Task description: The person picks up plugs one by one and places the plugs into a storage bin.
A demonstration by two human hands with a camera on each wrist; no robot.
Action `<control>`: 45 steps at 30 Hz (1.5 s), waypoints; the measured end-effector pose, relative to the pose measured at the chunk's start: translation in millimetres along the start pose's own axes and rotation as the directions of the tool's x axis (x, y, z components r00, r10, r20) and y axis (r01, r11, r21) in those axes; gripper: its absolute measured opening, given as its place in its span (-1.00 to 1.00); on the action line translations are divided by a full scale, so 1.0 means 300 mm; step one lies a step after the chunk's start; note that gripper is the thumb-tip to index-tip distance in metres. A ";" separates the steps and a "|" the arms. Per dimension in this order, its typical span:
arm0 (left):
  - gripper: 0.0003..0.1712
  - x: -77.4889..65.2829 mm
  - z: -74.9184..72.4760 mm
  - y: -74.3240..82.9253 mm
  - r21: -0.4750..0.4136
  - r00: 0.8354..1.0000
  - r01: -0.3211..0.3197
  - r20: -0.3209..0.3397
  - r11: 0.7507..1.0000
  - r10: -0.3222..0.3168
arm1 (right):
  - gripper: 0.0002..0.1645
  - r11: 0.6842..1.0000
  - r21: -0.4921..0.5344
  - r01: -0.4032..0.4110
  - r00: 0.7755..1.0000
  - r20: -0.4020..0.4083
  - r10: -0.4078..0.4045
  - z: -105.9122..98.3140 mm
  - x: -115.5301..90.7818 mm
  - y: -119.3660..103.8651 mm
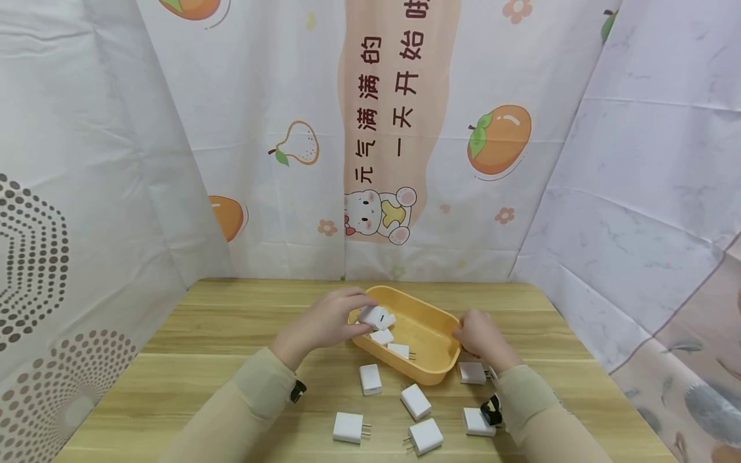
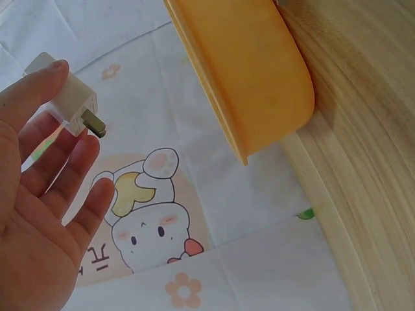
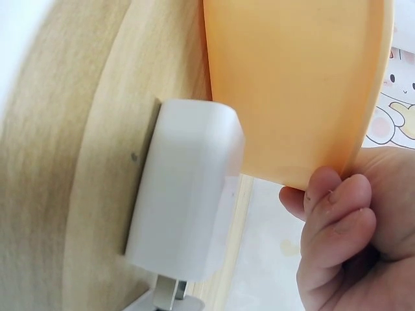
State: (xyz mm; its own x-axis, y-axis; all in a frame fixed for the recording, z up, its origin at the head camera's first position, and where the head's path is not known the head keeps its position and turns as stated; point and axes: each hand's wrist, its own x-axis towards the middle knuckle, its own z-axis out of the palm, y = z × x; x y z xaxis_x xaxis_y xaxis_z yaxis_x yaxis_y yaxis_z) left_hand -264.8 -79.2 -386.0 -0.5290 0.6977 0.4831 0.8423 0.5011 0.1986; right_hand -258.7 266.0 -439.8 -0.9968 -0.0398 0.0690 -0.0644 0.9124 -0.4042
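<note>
My left hand (image 1: pixel 327 321) pinches a white charger plug (image 2: pixel 71 100) between thumb and fingers, its metal prongs pointing away from the palm in the left wrist view. In the head view this charger is over the left end of an orange plastic tub (image 1: pixel 425 325). A few more white chargers (image 1: pixel 399 350) lie inside the tub near its left side. With curled fingers, my right hand (image 1: pixel 482 335) grips the tub's right end at the rim. Close below that hand, a white charger (image 3: pixel 185 188) rests on the table beside the tub.
Several white chargers with prongs lie in front of the tub, among them one charger (image 1: pixel 348 427) at the front left and another charger (image 1: pixel 425 436) near the middle. The wooden table (image 1: pixel 231 321) ends at a printed curtain (image 1: pixel 289 212) behind, with cloth at both sides.
</note>
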 end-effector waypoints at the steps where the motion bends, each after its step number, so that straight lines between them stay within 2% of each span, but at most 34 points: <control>1: -0.56 0.004 0.002 0.000 0.004 1.000 0.002 0.003 1.000 -0.002 | -0.58 1.000 0.003 0.000 1.000 -0.002 0.000 0.000 -0.001 -0.001; 6: -0.55 0.021 0.011 0.001 0.015 0.999 0.042 0.033 0.999 -0.042 | -0.57 1.000 0.020 -0.006 1.000 0.005 0.006 -0.004 -0.005 -0.003; 12: -0.54 0.042 0.034 -0.014 0.039 0.989 0.095 0.106 0.995 -0.099 | -0.57 0.999 0.031 -0.007 1.000 0.010 0.007 -0.004 -0.009 -0.004; 19: -0.51 0.061 0.062 -0.029 0.071 0.975 0.132 0.172 0.989 -0.142 | -0.59 1.000 0.030 -0.003 1.000 0.005 0.003 0.000 -0.010 -0.004; 26: -0.50 0.075 0.076 -0.041 0.068 0.949 0.194 0.241 0.979 -0.205 | -0.60 1.000 0.017 0.004 1.000 -0.001 -0.004 0.002 -0.006 -0.003; 40: -0.52 0.083 0.091 -0.073 0.122 0.928 0.205 0.292 0.971 -0.232 | -0.58 1.000 0.025 0.001 1.000 0.007 -0.001 0.001 0.000 0.000; 45: -0.50 0.090 0.094 -0.072 0.138 0.915 0.225 0.311 0.965 -0.258 | -0.58 1.000 0.020 -0.001 1.000 0.011 0.001 0.000 0.000 0.001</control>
State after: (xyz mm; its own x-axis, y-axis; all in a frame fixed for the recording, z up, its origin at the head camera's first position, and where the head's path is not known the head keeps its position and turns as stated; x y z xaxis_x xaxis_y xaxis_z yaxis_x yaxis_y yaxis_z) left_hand -300.3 -56.7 -401.3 -0.7332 0.6684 0.1250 0.6791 0.7109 0.1828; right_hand -258.7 266.3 -439.8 -0.9973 -0.0437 0.0582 -0.0642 0.9043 -0.4220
